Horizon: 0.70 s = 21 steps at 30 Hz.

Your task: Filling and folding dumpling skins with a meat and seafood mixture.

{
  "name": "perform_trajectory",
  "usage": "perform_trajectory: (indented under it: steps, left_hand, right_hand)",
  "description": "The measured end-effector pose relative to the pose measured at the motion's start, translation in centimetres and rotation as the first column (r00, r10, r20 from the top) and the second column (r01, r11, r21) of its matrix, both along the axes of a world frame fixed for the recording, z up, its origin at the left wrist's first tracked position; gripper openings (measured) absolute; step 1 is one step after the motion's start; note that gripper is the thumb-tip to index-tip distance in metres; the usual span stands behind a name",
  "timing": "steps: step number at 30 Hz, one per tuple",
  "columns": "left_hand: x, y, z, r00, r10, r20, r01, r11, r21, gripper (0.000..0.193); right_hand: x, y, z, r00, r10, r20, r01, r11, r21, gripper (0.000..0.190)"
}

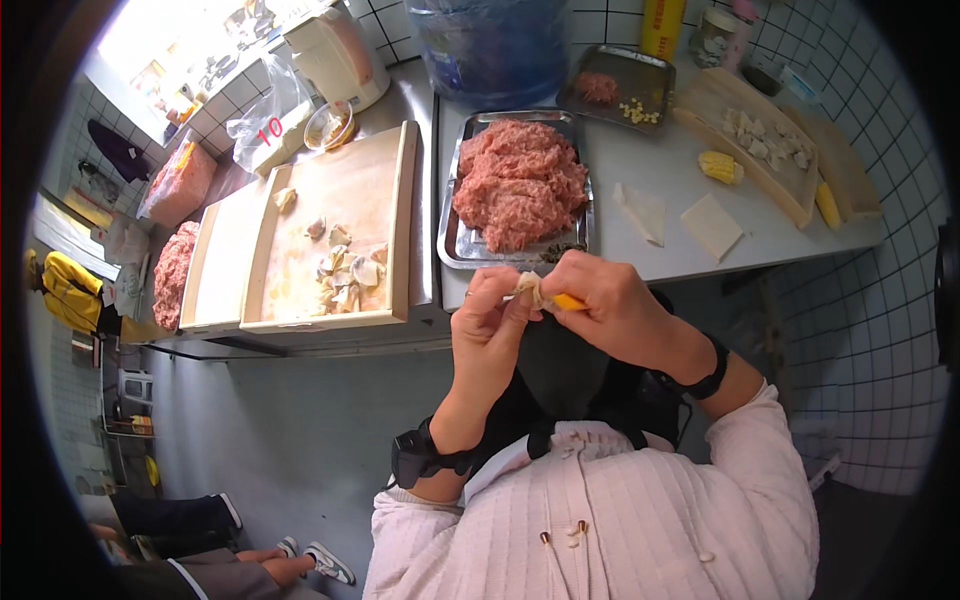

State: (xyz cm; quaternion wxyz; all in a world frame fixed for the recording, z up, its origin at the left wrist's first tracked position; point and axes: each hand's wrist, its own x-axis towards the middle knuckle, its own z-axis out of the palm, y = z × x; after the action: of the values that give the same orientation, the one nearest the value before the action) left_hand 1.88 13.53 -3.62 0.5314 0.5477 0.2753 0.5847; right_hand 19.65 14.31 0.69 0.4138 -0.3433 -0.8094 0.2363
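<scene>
Just in front of the table edge, a small wonton [530, 286] of pale dough is pinched between my two hands. My left hand [487, 311] grips it with thumb and forefinger. The fingertips of my right hand [619, 304] press its other side. A yellow object [570, 302], perhaps a tool handle, sticks out from under my right fingers; the rest of it is hidden. Right beyond my hands, a metal tray [450, 244] bears a large mound of minced meat [517, 184] and some dark green chopped filling [561, 251]. Two wrappers, one crumpled [641, 215], one square [711, 226], lie to the right.
At left, a wooden tray [300, 247] holds several wontons [349, 274]. Another wooden tray [701, 97] with wontons is at right, near a corn piece [720, 166]. Behind stand a blue water bottle [491, 52] and a small dark tray [660, 79]. Other people's legs [277, 562] show lower left.
</scene>
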Motion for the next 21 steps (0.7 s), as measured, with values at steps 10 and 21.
perform_trajectory:
  steps: [10,21]
  left_hand:
    - [-0.8,-0.8,0.0,0.992,-0.116,-0.053,0.109,0.987,-0.119,0.016]
    - [-1.2,-1.5,-0.6,0.891,-0.151,0.428,0.3,0.904,-0.305,0.019]
  right_hand:
    - [0.0,0.0,0.1,0.979,0.039,-0.2,-0.147,0.816,-0.559,0.022]
    - [-0.7,0.2,-1.4,0.947,0.015,-0.322,-0.195,0.821,-0.536,0.019]
